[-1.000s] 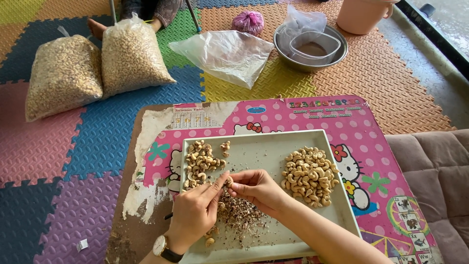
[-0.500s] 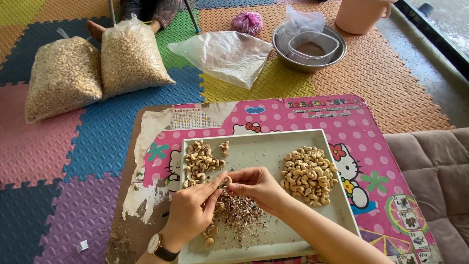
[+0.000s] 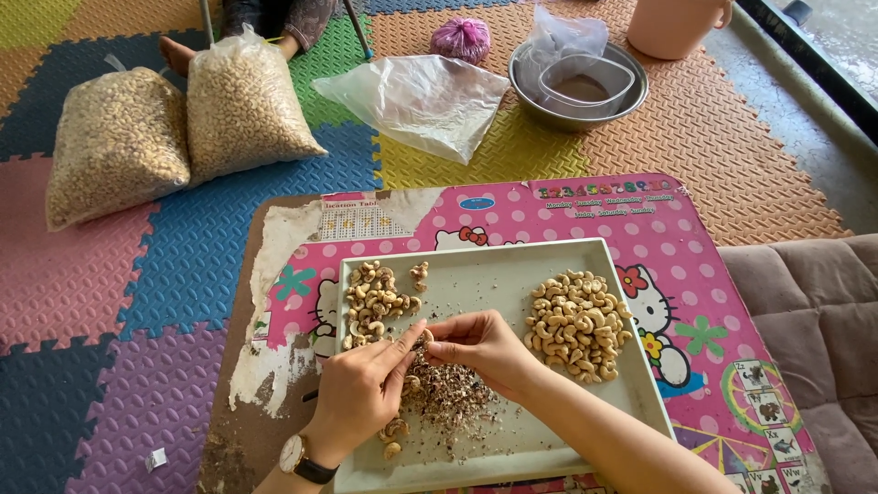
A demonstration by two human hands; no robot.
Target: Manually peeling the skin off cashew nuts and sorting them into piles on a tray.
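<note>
My left hand [image 3: 361, 389] and my right hand [image 3: 485, 349] meet over a pale rectangular tray [image 3: 494, 274], pinching one cashew nut [image 3: 425, 338] between their fingertips. Below them lies a heap of dark skin flakes [image 3: 448, 398]. A pile of unpeeled cashews [image 3: 375, 302] sits at the tray's left. A pile of pale peeled cashews [image 3: 578, 325] sits at its right. A few loose nuts [image 3: 393, 437] lie by my left wrist, which wears a watch [image 3: 302, 462].
The tray rests on a low pink cartoon-printed table [image 3: 658, 247] with a worn left side. On the foam floor mats lie two full bags of cashews [image 3: 174, 119], a clear plastic bag [image 3: 416, 96], a metal bowl [image 3: 578, 82] and a pink bucket [image 3: 677, 26]. A cushion [image 3: 814, 320] is at right.
Both hands stay together over the flakes, working the same nut with small finger movements. The view has shifted slightly.
</note>
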